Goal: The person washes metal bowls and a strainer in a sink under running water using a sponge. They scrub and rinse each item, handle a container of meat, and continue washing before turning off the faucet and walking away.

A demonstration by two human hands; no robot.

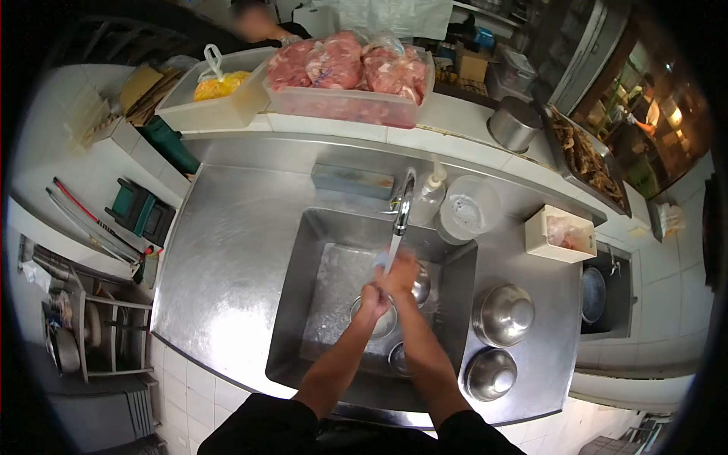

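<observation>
Over the sink (pixel 277 334), both hands meet under the stream from the curved faucet (pixel 406 199). My left hand (pixel 373 299) is closed, and I cannot tell what it grips; a pale bluish patch shows just above it. Beside and slightly above it, my right hand (pixel 400 274) is smeared by motion, its fingers indistinct. Below the hands a metal bowl (pixel 385 326) sits in the sink, partly covered by my forearms. Another shiny bowl (pixel 422 287) shows right of my right hand, and a smaller one (pixel 397 359) lies nearer my body.
Two upturned metal bowls, a larger (pixel 506 315) and a smaller (pixel 491 374), stand right of the sink. Behind it are a soap pump bottle (pixel 432 189) and a sudsy plastic tub (pixel 469 208). A bin of bagged meat (pixel 341 102) occupies the ledge; a person (pixel 262 26) is beyond.
</observation>
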